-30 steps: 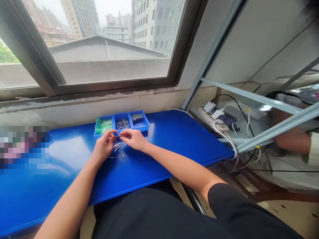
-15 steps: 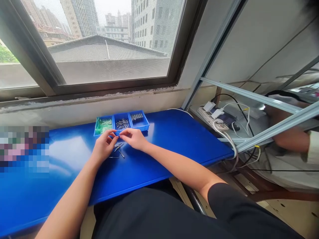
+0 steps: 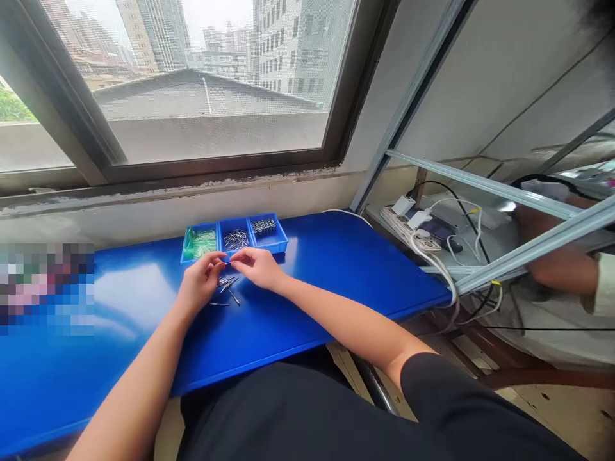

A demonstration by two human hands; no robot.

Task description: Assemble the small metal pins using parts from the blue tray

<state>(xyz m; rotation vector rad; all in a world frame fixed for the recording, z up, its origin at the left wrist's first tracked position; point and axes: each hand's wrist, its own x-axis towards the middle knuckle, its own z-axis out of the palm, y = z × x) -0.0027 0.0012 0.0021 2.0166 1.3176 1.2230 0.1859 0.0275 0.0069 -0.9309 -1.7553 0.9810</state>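
In the head view, the left hand (image 3: pixel 204 278) and the right hand (image 3: pixel 259 267) meet just left of the frame's centre, each with thumb and fingertips closed in a narrow pinch. Between them they hold a small, thin, dark piece (image 3: pixel 229 263), its details too small to tell. Just below the fingers, left of centre, several slender silver metal pins (image 3: pixel 234 298) lie loose and partly crossed on a glossy blue table (image 3: pixel 317 314); the left hand covers part of the group.

Directly above the hands, near the centre, sits a blue plastic bin with three compartments (image 3: pixel 271 248). Its left compartment has translucent green pieces (image 3: pixel 205 241), its middle one a jumble of dark metallic pins (image 3: pixel 236 239), and its right one small silvery parts in close rows (image 3: pixel 264 226).

A dark-framed window (image 3: pixel 211 137) fills the upper left. At centre right, a white power strip (image 3: pixel 408 232) bears plugs and cables.
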